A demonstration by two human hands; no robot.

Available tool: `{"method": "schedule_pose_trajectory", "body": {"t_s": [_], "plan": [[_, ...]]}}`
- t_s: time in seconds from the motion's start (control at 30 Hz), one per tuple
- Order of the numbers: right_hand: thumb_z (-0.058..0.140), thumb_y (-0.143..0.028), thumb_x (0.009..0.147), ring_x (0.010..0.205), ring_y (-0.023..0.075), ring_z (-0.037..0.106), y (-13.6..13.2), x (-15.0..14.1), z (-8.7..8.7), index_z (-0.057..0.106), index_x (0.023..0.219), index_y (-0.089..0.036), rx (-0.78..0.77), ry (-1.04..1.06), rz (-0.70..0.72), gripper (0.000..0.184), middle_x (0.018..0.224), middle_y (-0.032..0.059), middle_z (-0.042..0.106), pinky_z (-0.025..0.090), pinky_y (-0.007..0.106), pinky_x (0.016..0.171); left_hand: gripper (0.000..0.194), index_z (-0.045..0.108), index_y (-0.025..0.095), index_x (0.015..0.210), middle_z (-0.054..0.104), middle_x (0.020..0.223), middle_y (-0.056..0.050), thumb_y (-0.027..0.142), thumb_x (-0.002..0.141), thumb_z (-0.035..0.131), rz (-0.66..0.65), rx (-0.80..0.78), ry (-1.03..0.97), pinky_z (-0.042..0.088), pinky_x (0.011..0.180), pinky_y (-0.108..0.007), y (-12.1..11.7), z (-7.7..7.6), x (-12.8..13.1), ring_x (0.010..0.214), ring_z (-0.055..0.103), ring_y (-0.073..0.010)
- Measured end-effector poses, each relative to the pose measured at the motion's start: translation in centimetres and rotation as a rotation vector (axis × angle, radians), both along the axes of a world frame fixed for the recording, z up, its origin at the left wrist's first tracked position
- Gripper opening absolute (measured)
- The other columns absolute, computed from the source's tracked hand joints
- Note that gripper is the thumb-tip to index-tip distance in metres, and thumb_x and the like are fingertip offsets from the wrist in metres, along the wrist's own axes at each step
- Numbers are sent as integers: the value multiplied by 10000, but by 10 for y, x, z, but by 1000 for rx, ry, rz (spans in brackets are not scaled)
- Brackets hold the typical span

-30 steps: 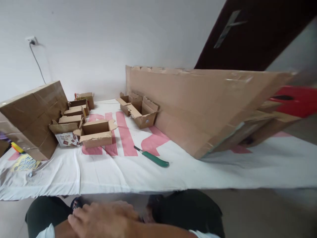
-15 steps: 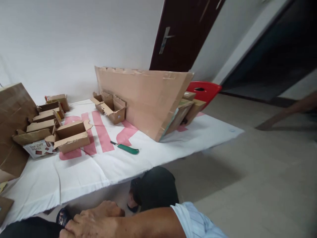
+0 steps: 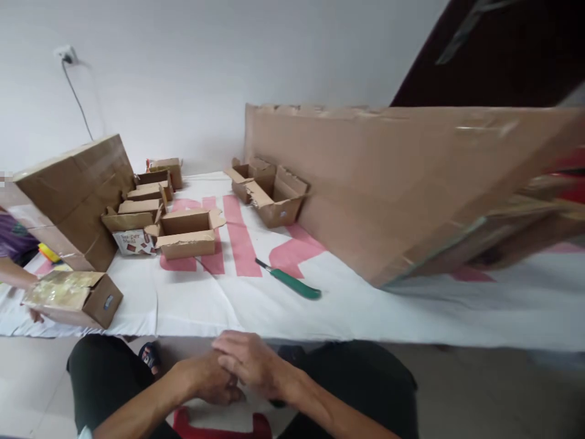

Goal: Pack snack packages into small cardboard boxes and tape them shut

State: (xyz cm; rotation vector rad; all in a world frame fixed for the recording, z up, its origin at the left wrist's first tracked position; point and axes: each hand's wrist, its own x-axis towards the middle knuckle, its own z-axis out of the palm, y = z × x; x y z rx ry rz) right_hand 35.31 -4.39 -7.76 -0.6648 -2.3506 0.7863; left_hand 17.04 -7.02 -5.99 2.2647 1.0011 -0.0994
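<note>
Below the table's near edge, my two hands rest together in front of my lap. My left hand [image 3: 211,379] is closed, its fingers curled downward, with nothing seen in it. My right hand [image 3: 251,363] lies across the top of it, fingers stretched over its knuckles. Beyond them on the white cloth lies a green-handled knife [image 3: 295,283] with a short dark blade, touched by neither hand. A small open cardboard box [image 3: 187,244] stands left of the knife. At the left, another person's hand [image 3: 34,299] is at a closed, taped cardboard box [image 3: 103,302].
A tall cardboard panel [image 3: 365,177] stands along the right; two open boxes [image 3: 278,210] sit against it. On the left, a large carton [image 3: 77,201] stands behind a row of small boxes [image 3: 141,207]. Part of a red stool [image 3: 214,433] shows between my knees.
My view swung right and back left. A taped box with another person's hand at it now stands at the table's left. My hands stay together, now higher in view; the knife stays put.
</note>
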Motion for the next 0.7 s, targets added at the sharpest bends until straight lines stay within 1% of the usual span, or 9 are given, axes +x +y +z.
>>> {"method": "schedule_pose_trajectory", "body": {"t_s": [0.07, 0.17, 0.23, 0.3, 0.4, 0.5, 0.6, 0.67, 0.7], "plan": [[419, -359, 1139, 804, 194, 709, 15, 14, -11, 742, 928, -226, -20, 41, -95, 408, 877, 61, 760, 549, 300, 764, 256, 810, 268, 1141, 826, 1044, -95, 287, 885, 813, 2, -20, 28, 641, 910, -420, 1, 1, 0, 1015, 786, -301], [417, -341, 1126, 694, 179, 641, 37, 25, -28, 652, 780, -242, 7, 86, -247, 430, 754, 32, 683, 500, 295, 683, 294, 806, 255, 1180, 835, 1124, -116, 297, 891, 772, 82, 22, 4, 625, 929, -440, -3, 2, 2, 1065, 793, -336], [439, -329, 1108, 632, 169, 602, 48, 26, -40, 593, 725, -248, 40, 107, -332, 421, 698, 13, 640, 470, 291, 640, 266, 802, 241, 1160, 829, 1148, -119, 280, 900, 755, 147, 31, -25, 612, 927, -410, -8, 2, 2, 1056, 791, -316], [457, -320, 1094, 587, 161, 581, 54, 25, -53, 556, 698, -253, 95, 137, -411, 414, 656, -2, 609, 444, 286, 609, 223, 797, 222, 1119, 824, 1113, -107, 251, 904, 743, 233, 53, -79, 595, 920, -374, -14, 1, 0, 1023, 783, -287], [475, -301, 1089, 581, 157, 585, 56, 21, -69, 563, 702, -254, 191, 157, -483, 401, 647, -6, 606, 427, 282, 605, 134, 784, 201, 1024, 812, 1026, -80, 196, 914, 707, 364, 101, -187, 569, 901, -335, -21, -5, -5, 972, 759, -249], [480, -273, 1097, 613, 159, 602, 53, 19, -75, 594, 737, -253, 265, 152, -499, 378, 678, -2, 627, 430, 282, 633, 112, 764, 206, 933, 792, 934, -52, 144, 910, 674, 496, 139, -273, 552, 860, -315, -28, -18, -11, 898, 735, -219], [475, -255, 1109, 636, 161, 612, 50, 19, -76, 601, 764, -253, 318, 143, -517, 368, 693, -4, 619, 439, 283, 657, 117, 745, 219, 896, 769, 878, -38, 139, 908, 661, 579, 205, -337, 545, 823, -316, -34, -33, -18, 840, 718, -208], [477, -253, 1114, 640, 161, 611, 49, 19, -75, 594, 766, -253, 334, 131, -529, 367, 694, -7, 604, 441, 283, 665, 119, 734, 221, 884, 760, 873, -46, 148, 915, 645, 612, 308, -381, 549, 805, -323, -35, -39, -29, 833, 717, -212], [481, -253, 1115, 643, 160, 611, 48, 20, -74, 592, 768, -252, 336, 127, -532, 365, 696, -8, 600, 442, 282, 668, 126, 730, 221, 881, 758, 873, -53, 154, 921, 631, 641, 381, -404, 553, 800, -328, -34, -39, -38, 835, 717, -216]]}}
